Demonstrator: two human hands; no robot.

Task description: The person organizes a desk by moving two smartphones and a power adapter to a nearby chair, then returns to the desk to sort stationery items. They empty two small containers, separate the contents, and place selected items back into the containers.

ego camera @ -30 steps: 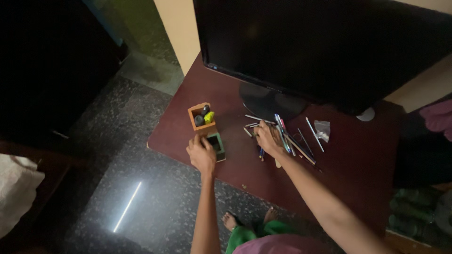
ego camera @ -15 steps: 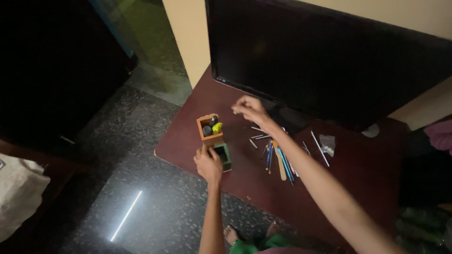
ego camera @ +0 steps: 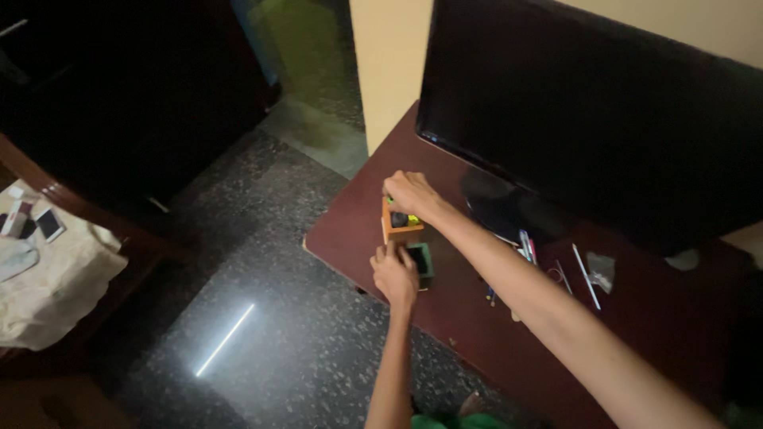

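Note:
A small wooden pen holder stands near the front left edge of a dark red table [ego camera: 350,214]; it has an orange box [ego camera: 395,229] at the back and a green box [ego camera: 421,260] in front. My left hand [ego camera: 394,274] grips the holder's near side. My right hand [ego camera: 410,195] hovers right over the orange box with its fingers closed on a small green-tipped thing, most of it hidden by the hand. Black and yellow items show inside the orange box.
A big dark monitor [ego camera: 604,119] on a round stand fills the back of the table. Loose pens [ego camera: 526,246], a white stick [ego camera: 585,276] and a small clear bag [ego camera: 602,268] lie right of my arm. A speckled dark floor is below; a cloth-covered stand with phones [ego camera: 36,224] is at far left.
My right hand left the scattered pens, rose with something in its fingers and came down over the orange box. My left hand stayed on the holder. The view shifted left.

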